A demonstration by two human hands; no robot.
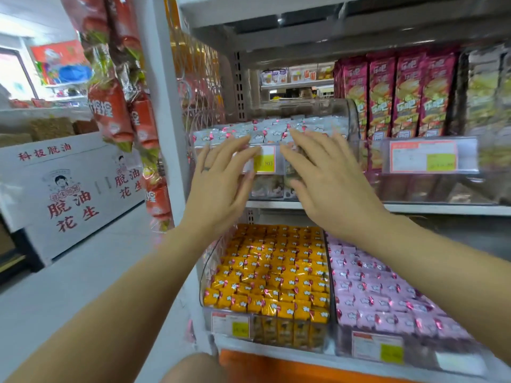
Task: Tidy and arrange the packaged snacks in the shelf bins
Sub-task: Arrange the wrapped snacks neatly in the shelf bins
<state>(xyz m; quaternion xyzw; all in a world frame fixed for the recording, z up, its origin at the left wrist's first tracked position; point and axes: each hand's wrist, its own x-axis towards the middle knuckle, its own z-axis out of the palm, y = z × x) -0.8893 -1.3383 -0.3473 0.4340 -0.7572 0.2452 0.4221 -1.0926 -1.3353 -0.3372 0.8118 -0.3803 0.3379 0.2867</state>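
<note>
A clear shelf bin point(352, 125) on the middle shelf holds several small white and pink wrapped snacks point(272, 129). My left hand point(221, 183) and my right hand point(329, 175) are raised in front of this bin, fingers spread and fairly straight, fingertips near its front rim. Neither hand holds anything. On the shelf below, one bin is packed with orange wrapped snacks point(273, 272) and the bin beside it with pink wrapped snacks point(381, 294). The view is motion-blurred.
Tall magenta snack boxes point(398, 95) stand right of the upper bin behind a price tag holder point(423, 156). Red snack bags point(110, 111) hang on the white shelf post point(163, 106) at left. A white carton point(69, 189) with red characters sits on the floor at left.
</note>
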